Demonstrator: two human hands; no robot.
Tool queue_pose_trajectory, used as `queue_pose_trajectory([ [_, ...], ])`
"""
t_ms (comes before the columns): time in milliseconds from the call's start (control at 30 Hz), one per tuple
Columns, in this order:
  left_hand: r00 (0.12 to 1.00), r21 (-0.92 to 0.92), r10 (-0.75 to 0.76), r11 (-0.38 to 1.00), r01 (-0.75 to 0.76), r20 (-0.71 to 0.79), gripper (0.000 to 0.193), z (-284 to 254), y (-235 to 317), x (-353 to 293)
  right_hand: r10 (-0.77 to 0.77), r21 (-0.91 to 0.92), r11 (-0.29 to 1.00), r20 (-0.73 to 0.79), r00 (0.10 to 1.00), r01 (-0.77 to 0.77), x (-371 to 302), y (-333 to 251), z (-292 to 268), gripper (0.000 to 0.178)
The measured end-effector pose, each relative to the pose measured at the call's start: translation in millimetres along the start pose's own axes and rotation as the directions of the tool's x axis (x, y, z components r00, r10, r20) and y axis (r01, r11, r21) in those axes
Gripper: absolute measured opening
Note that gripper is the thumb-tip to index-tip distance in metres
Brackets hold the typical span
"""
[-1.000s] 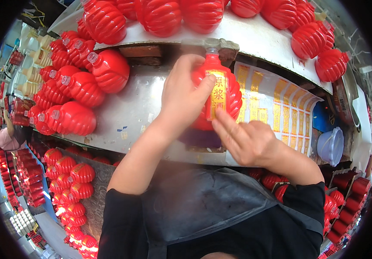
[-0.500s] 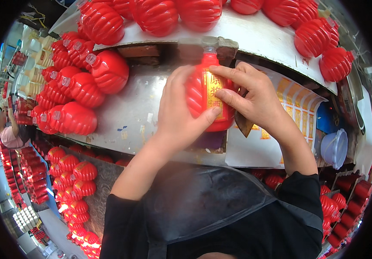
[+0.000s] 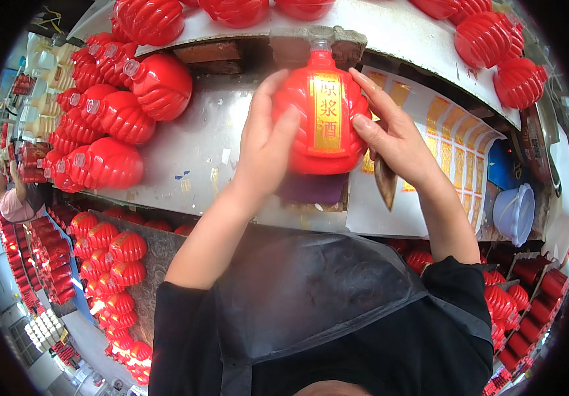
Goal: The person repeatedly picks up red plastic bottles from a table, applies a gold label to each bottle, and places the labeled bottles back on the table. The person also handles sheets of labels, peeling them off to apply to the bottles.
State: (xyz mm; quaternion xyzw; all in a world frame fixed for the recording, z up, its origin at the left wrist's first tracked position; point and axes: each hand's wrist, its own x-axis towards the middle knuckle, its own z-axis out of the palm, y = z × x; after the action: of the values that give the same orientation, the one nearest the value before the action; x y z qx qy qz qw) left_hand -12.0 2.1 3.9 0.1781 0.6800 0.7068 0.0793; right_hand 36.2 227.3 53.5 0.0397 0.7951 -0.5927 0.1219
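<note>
- Head view: a pale metal workbench [image 3: 192, 165] fills the middle, its front edge curving above the person's dark apron.
- A sheet of gold rectangular labels [image 3: 456, 132] lies on the bench's right part, just beside the right hand.
- A cluster of red ribbed bottles [image 3: 99, 125] lies on the bench's left; bare metal separates it from the hands.
- The red lantern-shaped bottle [image 3: 320, 115] stands upright at centre on a dark purple pad [image 3: 314, 188], a vertical gold label strip [image 3: 327, 112] down its front.
- The left hand [image 3: 264, 148] is curled around the bottle's left flank, thumb on its front.
- The right hand [image 3: 393, 135] presses partly straightened fingers against its right flank.
- A pale blue tub [image 3: 515, 211] sits at the bench's right edge.
</note>
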Motion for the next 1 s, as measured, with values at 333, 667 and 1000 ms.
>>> queue_pose_trajectory([
  [333, 0.882, 0.557, 0.415, 0.688, -0.465, 0.223, 0.038, -6.2, 20.1, 12.4, -0.256, -0.313, 0.928, -0.146, 0.956, 0.2, -9.8, -2.0, 14.7, 0.073],
  [667, 0.856, 0.616, 0.4, 0.597, -0.514, 0.327, 0.041, -3.0, 28.0, 16.2, -0.235, -0.275, 0.942, -0.125, 0.964, 0.194, -8.3, 2.7, 13.8, 0.076],
  [1000, 0.896, 0.512, 0.354, 0.736, -0.443, 0.267, 0.057, -6.8, 24.4, 17.6, -0.247, -0.312, 0.929, -0.129, 0.96, 0.198, -8.3, -0.1, 17.0, 0.074],
])
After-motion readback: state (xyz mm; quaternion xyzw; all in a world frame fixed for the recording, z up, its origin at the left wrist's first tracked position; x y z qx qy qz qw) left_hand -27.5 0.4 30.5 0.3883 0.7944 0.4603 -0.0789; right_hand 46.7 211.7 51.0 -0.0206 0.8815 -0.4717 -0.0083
